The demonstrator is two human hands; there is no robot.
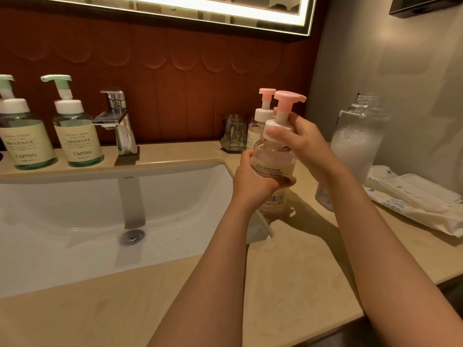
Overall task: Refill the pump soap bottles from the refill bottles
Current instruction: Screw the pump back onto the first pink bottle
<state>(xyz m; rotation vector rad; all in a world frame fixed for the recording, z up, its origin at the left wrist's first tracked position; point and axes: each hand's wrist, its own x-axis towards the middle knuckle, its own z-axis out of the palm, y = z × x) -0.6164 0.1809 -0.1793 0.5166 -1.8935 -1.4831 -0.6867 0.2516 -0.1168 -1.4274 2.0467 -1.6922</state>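
my left hand (253,177) curls around the pink pump bottle (273,156) at the worktop (300,259) edge right of the sink (75,209), right hand (304,142) pinching its white collar (276,125); i should twist only the collar, bottle upright.

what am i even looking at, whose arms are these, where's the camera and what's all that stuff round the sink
There is no machine here. A person wears one camera on the head, which looks down at their own bare arms, so this is the only view. The left hand grips the body of a pink pump bottle, held upright beside the sink. The right hand grips its white collar. On the counter are a second pink pump bottle, a glass, an open clear bottle with white foam inside, and wipe packs. Left of the tap stand two green pump bottles.
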